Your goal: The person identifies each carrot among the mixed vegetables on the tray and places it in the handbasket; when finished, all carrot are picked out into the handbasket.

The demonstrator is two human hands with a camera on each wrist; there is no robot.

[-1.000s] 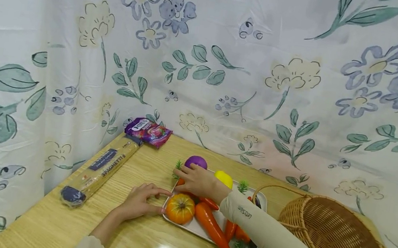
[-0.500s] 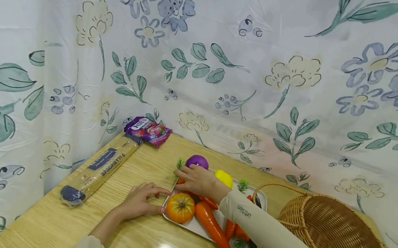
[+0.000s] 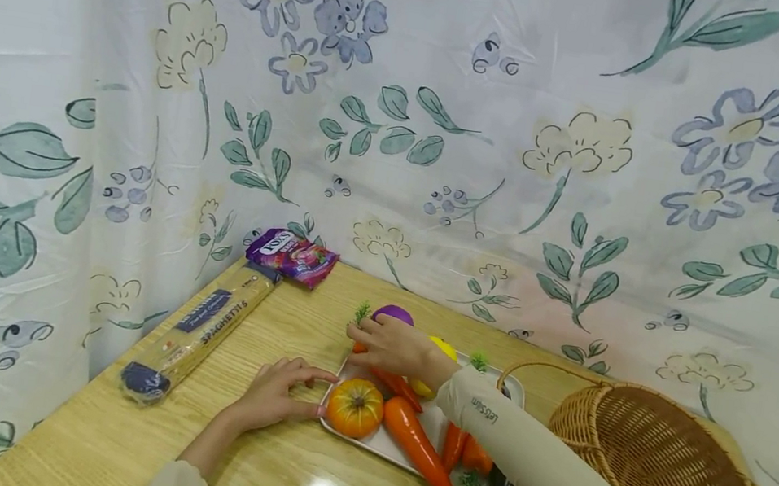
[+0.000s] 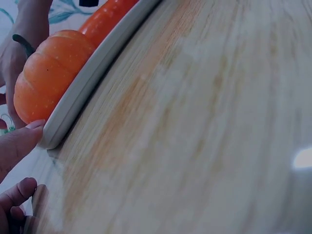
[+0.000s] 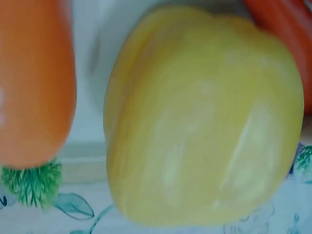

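Observation:
In the head view my right hand (image 3: 401,351) reaches over the white tray (image 3: 363,446). Its curled fingers hold an orange carrot (image 3: 359,347) with a green top, mostly hidden by the hand. A slim red piece (image 3: 407,389) shows below the palm. A purple ball-like item (image 3: 393,314) lies behind the fingers. A yellow bell pepper (image 5: 204,117), close to the right wrist camera, lies under the wrist. My left hand (image 3: 277,394) is at the tray's left corner, thumb and index finger touching its edge beside a small orange pumpkin (image 3: 355,408).
A long orange-red vegetable (image 3: 417,448) and several other vegetables lie in the tray, partly under the right sleeve. A wicker basket (image 3: 580,420) stands at right. A spaghetti packet (image 3: 200,333) and a purple candy bag (image 3: 292,256) lie at left. A floral curtain hangs behind.
My right hand has shifted slightly back and to the right, and the carrot's green top has moved with it. More of the red piece now shows. The left hand stays put.

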